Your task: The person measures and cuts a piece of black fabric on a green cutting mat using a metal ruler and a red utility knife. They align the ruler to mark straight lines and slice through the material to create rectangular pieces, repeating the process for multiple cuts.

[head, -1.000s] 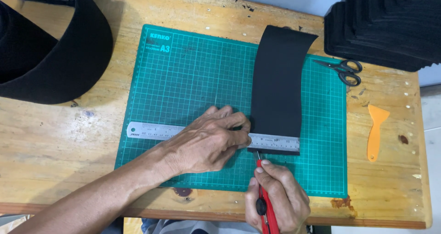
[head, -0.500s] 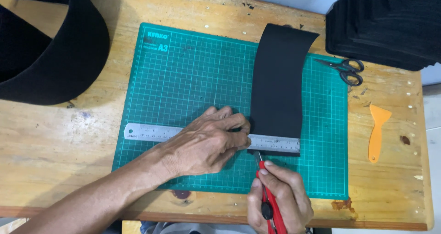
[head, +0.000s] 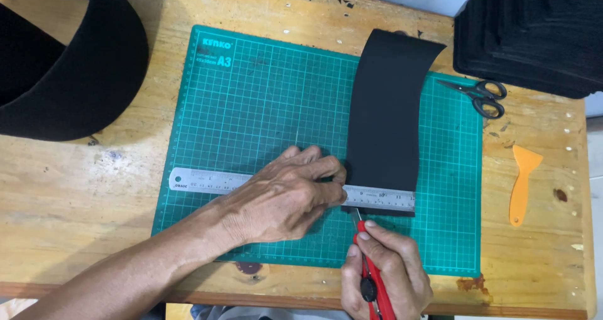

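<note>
A black strip of sheet material [head: 384, 119] lies lengthwise on a green cutting mat [head: 264, 106]. A steel ruler [head: 201, 180] lies across the strip's near end. My left hand [head: 282, 197] presses down on the ruler just left of the strip, fingers bent. My right hand [head: 386, 273] grips a red utility knife [head: 370, 276]. Its blade tip touches the strip's near left corner, right below the ruler's edge.
The mat sits on a wooden table [head: 81, 194]. A large black curved roll [head: 69, 75] stands at the far left. A stack of black sheets [head: 534, 31] fills the far right corner, with scissors [head: 480, 95] in front and an orange scraper [head: 521, 182] near the right edge.
The view has shifted slightly. My right hand and the knife sit a little further right along the ruler's edge. My left hand and the ruler stay in place.
</note>
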